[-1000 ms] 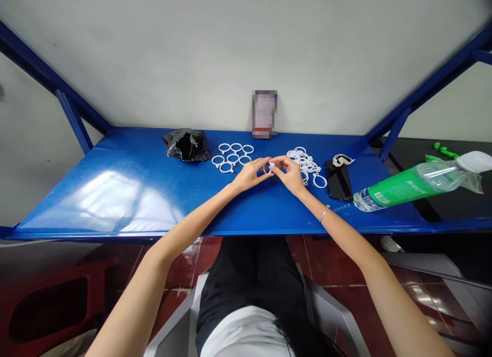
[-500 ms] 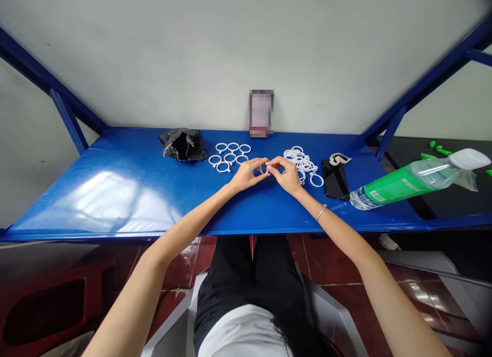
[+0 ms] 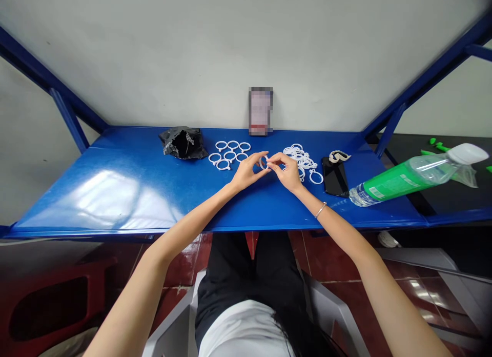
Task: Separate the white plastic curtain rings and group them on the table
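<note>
Between my two hands, above the blue table, a white plastic ring is held on edge. My left hand grips its left side between thumb and fingers. The fingertips of my right hand pinch its right side, covering that part. To the left, several white rings, each with a small knob, lie spread apart in rows. Just beyond my right hand is a tangled pile of white rings; one loose ring lies at its near right edge.
A crumpled black plastic bag lies at the back left. A blurred-out upright device leans on the wall. To the right are a black phone, a beige coiled strap and a green-labelled bottle.
My left fingers have opened a little and lifted, so more of the ring shows between my hands. My right hand stays pinched on it. The spread rings and the pile look unchanged.
</note>
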Available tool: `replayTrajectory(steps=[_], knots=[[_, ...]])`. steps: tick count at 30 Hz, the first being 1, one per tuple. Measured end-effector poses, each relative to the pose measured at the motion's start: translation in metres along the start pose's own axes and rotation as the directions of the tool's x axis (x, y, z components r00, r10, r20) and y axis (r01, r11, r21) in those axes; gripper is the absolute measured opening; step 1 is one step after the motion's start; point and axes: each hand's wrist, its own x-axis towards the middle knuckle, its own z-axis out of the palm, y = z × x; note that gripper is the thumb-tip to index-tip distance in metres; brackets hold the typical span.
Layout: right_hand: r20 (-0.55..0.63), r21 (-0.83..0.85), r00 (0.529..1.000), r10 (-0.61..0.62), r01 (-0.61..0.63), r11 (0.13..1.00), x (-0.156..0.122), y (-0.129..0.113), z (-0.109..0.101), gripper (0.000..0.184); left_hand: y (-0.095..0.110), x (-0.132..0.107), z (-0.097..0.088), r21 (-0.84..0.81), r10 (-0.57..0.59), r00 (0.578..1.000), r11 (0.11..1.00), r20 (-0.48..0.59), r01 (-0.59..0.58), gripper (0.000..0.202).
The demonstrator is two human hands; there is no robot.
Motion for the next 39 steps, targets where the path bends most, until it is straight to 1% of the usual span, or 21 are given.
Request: replayTrajectory(steps=[6,14,21,26,30,34,37,39], knots=[[-0.018,0.025,1.0,-0.011,0.011,1.0,0.0004,-0.0024,0.0005,0.02,0.0035,-0.0001,-0.0016,0.04,-0.004,0.998,0.999,-0.065,0.006,0.046],[-0.012,0.036,1.0,-0.001,0.002,0.999,0.0004,-0.0048,0.0004,0.022,0.0049,-0.0007,-0.003,0.055,0.0,0.998,0.998,-0.07,0.004,0.045],[0.004,-0.015,0.999,0.04,-0.04,0.999,-0.0001,-0.0051,0.0006,0.025,0.0052,-0.0013,-0.0041,0.028,-0.048,0.998,0.998,-0.045,0.049,0.049],[0.037,-0.036,0.999,-0.001,0.002,0.999,0.0017,-0.0056,-0.0028,0.026,0.0076,-0.0012,-0.0057,0.019,-0.049,0.999,0.999,-0.021,0.05,0.049],[0.069,-0.09,0.996,-0.053,0.06,0.994,0.0039,-0.0062,-0.0068,0.024,0.0074,-0.0013,-0.0063,0.031,-0.034,0.999,0.999,-0.01,0.035,0.047],[0.061,-0.107,0.993,-0.098,0.104,0.989,0.0049,-0.0049,-0.0082,0.021,0.0053,-0.0017,-0.0062,0.067,-0.023,1.0,0.997,-0.004,0.023,0.043],[0.054,-0.118,0.994,-0.096,0.102,0.988,0.0046,-0.0032,-0.0073,0.021,0.0048,-0.0016,-0.0066,0.102,-0.013,1.0,0.995,0.008,0.012,0.04],[0.048,-0.124,0.996,-0.081,0.087,0.988,0.0042,-0.0023,-0.0062,0.02,0.0051,-0.0014,-0.0069,0.129,-0.026,0.999,0.991,0.022,0.023,0.039]])
